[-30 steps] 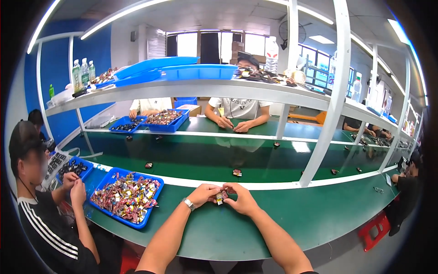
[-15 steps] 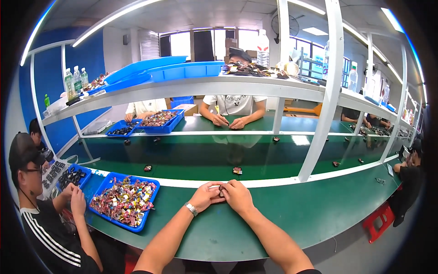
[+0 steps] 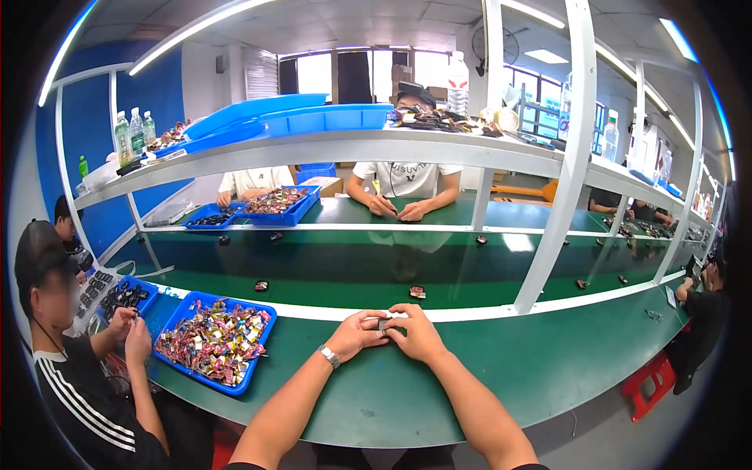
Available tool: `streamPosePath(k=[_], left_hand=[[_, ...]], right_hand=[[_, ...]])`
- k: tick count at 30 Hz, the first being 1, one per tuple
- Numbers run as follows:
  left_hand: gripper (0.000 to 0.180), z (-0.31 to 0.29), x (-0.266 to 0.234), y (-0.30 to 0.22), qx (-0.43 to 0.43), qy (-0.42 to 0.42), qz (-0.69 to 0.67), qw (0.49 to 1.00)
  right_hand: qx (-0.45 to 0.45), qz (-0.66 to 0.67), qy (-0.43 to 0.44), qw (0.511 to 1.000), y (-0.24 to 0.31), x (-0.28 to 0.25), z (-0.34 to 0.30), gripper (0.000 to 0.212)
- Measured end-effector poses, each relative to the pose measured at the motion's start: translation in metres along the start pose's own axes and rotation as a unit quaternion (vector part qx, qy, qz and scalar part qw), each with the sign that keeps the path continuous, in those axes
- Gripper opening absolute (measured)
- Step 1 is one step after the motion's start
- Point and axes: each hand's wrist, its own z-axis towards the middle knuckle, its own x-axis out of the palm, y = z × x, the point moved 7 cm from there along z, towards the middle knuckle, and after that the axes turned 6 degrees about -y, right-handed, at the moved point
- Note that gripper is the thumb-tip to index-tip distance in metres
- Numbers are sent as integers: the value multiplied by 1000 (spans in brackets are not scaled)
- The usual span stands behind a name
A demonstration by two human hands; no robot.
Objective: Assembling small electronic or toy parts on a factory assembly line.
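Note:
My left hand [image 3: 356,337] and my right hand [image 3: 418,335] meet just above the green table [image 3: 470,376], close to its white rail. Between their fingertips is a small, dark, flat piece [image 3: 383,325] with a greyish face, too small to make out its kind. The left fingers pinch it from the left, while the right thumb and fingers curve around its right side. A blue tray [image 3: 269,323] heaped with small pink, yellow and white parts sits to the left of my hands.
Beyond the rail runs a dark green belt [image 3: 345,270] carrying scattered small parts [image 3: 417,292]. White uprights [image 3: 554,180] support an overhead shelf [image 3: 329,149]. A co-worker [image 3: 78,368] sits at my left near a tray of black pieces [image 3: 149,300]. Another person [image 3: 403,184] works opposite.
My right fingers have loosened and arched around the small piece, so more of its greyish face shows. Both hands stay in nearly the same spot. The view has shifted slightly.

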Motion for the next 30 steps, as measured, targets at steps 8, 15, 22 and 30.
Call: streamPosePath(k=[8, 15, 22, 30], left_hand=[[32, -1, -2, 3, -6, 8, 28, 1000], [27, 2, -5, 7, -8, 5, 41, 999], [24, 2, -3, 3, 2, 12, -6, 1000], [24, 0, -2, 3, 9, 12, -11, 1000]], right_hand=[[-14, 17, 11, 1000, 8, -2, -2, 10], [2, 27, 5, 1000, 7, -3, -4, 10], [5, 31, -54, 998, 9, 0, -4, 10], [44, 60, -82, 994, 2, 8, -7, 11]])
